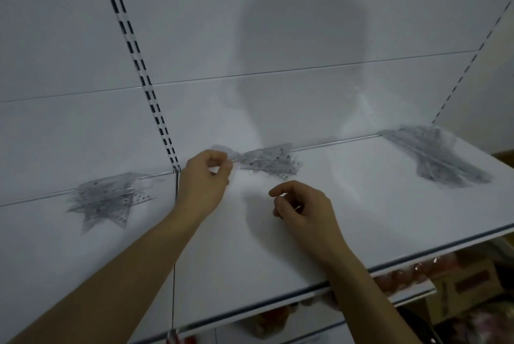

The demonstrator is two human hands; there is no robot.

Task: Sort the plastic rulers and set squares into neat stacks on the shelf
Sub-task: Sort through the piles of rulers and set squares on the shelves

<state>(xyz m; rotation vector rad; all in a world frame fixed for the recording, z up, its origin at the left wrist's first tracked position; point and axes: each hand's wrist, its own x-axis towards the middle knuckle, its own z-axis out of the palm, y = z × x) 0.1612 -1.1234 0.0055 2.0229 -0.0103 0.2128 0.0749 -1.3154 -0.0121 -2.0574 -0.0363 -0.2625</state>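
Three heaps of clear plastic pieces lie on the white shelf [347,204]. A fanned pile of set squares [103,199] sits at the left. A smaller pile of set squares [271,161] lies at the back middle. A heap of long rulers [436,157] rests at the back right. My left hand [205,177] pinches a clear piece at the left edge of the middle pile. My right hand [303,204] hovers over the shelf in front of that pile, fingers loosely curled; whether it holds a thin clear piece I cannot tell.
A slotted upright [139,71] runs down the white back panel to the shelf joint. Another slotted upright [467,65] stands at the right. Below the shelf's front edge, a lower shelf holds reddish packaged goods [403,277] and boxes [467,282].
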